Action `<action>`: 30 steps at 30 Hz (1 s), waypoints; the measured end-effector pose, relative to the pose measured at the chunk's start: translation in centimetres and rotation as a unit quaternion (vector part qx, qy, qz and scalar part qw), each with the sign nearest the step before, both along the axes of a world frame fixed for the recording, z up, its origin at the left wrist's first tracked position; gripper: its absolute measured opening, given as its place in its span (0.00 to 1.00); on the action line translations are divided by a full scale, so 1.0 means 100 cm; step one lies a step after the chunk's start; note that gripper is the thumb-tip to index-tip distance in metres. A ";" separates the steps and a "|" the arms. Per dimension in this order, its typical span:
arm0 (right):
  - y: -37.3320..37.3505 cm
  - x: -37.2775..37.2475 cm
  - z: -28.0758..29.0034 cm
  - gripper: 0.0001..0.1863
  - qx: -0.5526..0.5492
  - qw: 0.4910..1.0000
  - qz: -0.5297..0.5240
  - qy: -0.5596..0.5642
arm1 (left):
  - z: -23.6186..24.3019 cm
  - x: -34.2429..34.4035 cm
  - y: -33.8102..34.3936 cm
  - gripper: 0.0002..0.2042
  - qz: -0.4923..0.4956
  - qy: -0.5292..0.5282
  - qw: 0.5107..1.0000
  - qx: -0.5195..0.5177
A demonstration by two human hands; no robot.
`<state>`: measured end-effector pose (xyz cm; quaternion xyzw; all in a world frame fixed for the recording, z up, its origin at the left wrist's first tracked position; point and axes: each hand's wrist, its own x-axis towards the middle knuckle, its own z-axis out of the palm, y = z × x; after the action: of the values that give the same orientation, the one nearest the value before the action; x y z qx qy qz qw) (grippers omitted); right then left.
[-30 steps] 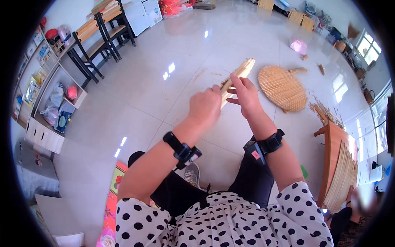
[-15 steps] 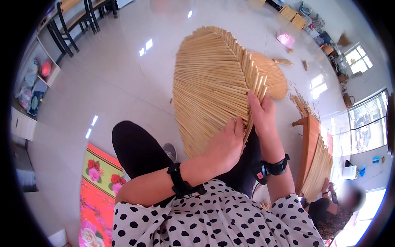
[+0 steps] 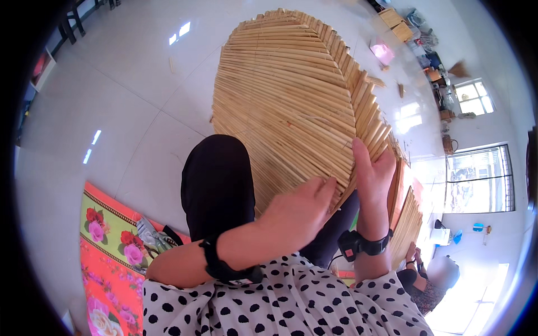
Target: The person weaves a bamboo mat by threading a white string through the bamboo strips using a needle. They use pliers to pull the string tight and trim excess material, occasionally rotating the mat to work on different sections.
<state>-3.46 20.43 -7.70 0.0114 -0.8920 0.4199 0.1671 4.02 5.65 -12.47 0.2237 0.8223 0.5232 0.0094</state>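
A large rounded mat of straw-coloured plant stalks point(image 3: 280, 106), laid side by side, stands tilted in front of my knees. A stepped band of cut stalk ends runs down its right side. My right hand point(image 3: 372, 176) grips that right edge, thumb on the near face and the fingers partly hidden behind. Lower on the same edge, my left hand point(image 3: 297, 215) has its fingers bent and pressed together on the stalk ends. Whether it also pinches something smaller cannot be made out. Both wrists wear black bands.
A red and green floral cloth point(image 3: 106, 246) lies at lower left, with dark-handled items on it. At right, a co-worker point(image 3: 423, 283) handles another stalk panel point(image 3: 406, 229) beside a wooden table. A pink bag point(image 3: 383, 54) and loose stalks lie on the tiled floor.
The mat now fills more of the view and its right edge sits farther right. My hands stay on that edge, shifted slightly right and down. My left knee appears higher and farther right.
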 end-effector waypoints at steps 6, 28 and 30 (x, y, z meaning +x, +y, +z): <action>-0.016 0.011 0.003 0.13 -0.043 0.999 0.008 -0.020 | -0.021 -0.071 -0.033 0.08 0.139 -0.051 0.944 0.294; -0.033 0.015 0.013 0.15 -0.114 0.992 0.020 -0.054 | -0.016 -0.107 -0.034 0.15 0.127 -0.148 0.936 0.294; -0.037 0.014 0.015 0.14 -0.105 0.993 0.003 -0.058 | -0.013 -0.107 -0.036 0.16 0.124 -0.162 0.934 0.295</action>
<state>-2.04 16.72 -6.19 -0.0286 -0.8509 0.5119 0.1140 -6.70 2.05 -13.82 0.0250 0.6396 0.7682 0.0117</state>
